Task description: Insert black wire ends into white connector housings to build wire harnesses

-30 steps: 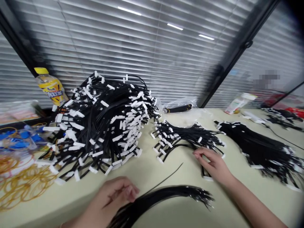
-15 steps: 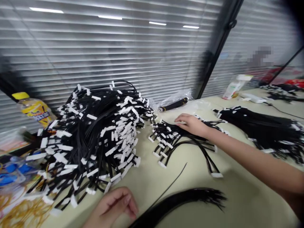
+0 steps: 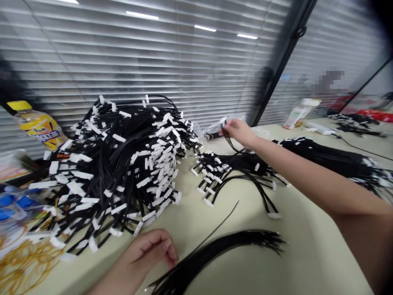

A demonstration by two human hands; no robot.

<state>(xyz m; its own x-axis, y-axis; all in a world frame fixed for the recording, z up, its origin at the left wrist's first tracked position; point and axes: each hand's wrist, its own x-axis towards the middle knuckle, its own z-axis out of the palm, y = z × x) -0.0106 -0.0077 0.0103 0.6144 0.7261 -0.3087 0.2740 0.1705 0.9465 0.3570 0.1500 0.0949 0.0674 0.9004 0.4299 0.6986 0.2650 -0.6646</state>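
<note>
My right hand (image 3: pixel 241 132) is raised over the smaller pile of black cables (image 3: pixel 242 162), pinching a black cable with a white connector (image 3: pixel 223 121) at its end. The cable's wires hang down from my fingers toward that pile. At the lower left, my left hand (image 3: pixel 153 250) is loosely curled, with a gap between thumb and forefinger and nothing visible in it. Right beside its fingertips lies a curved bundle of black wires (image 3: pixel 221 250), from which one thin wire sticks out. A large heap of black cables with white connectors (image 3: pixel 123 164) rises beyond my left hand.
A yellow-capped bottle (image 3: pixel 41 127) stands at the left, above yellow rubber bands (image 3: pixel 27 262) and blue items in clear plastic (image 3: pixel 15 205). Another black cable bundle (image 3: pixel 322 155) lies at right, near a carton (image 3: pixel 301 114). Window blinds (image 3: pixel 138 61) back the table.
My right hand has risen from the smaller pile, lifting a cable's white connector end. My left hand stays nearly in place by the wire bundle. The view has shifted slightly.
</note>
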